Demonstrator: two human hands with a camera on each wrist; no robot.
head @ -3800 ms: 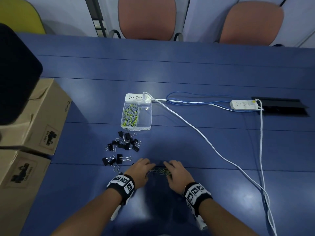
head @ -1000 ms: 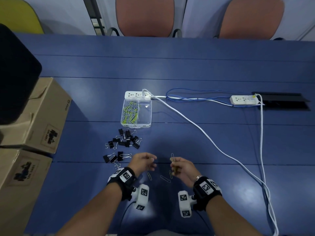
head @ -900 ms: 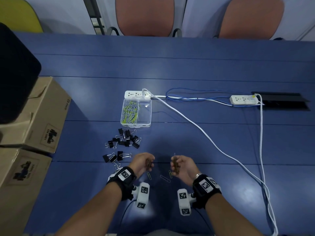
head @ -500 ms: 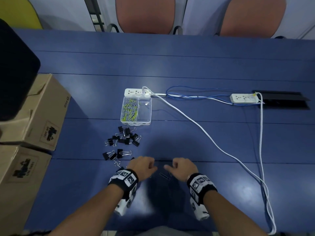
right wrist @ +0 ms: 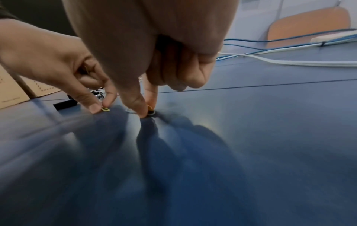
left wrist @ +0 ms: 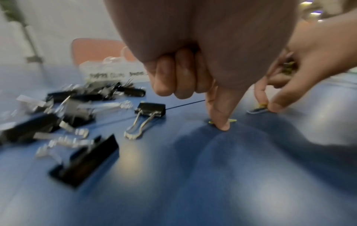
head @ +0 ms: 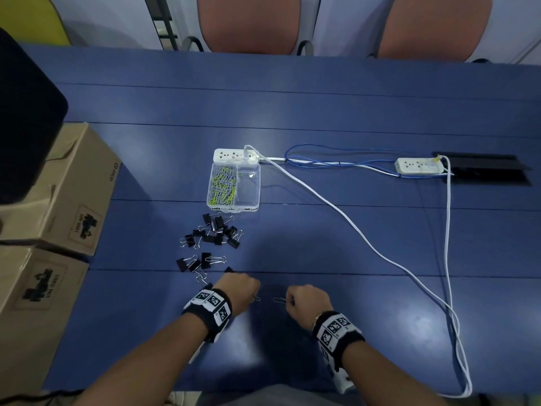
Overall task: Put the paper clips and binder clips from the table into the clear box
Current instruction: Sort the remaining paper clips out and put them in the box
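Near the table's front edge, my left hand (head: 252, 295) pinches a yellow paper clip (left wrist: 232, 120) that lies on the blue table, its other fingers curled. My right hand (head: 288, 300) pinches another paper clip (head: 279, 300) against the table and holds several more clips (left wrist: 287, 68) in its curled palm. The clear box (head: 248, 186) stands further back, with yellow and silver paper clips in its left compartment. Black binder clips (head: 215, 232) lie scattered between the box and my left hand, and one binder clip (left wrist: 149, 109) sits just left of my left fingers.
Two cardboard boxes (head: 58, 200) stand at the table's left edge. A white power strip (head: 234, 155) lies behind the clear box. A second strip (head: 418, 166) is at the right, and their white and blue cables (head: 351, 230) run across the right half.
Both hands have turned palm down and dropped from above the table onto the loose paper clips. Each now pinches a clip on the surface.
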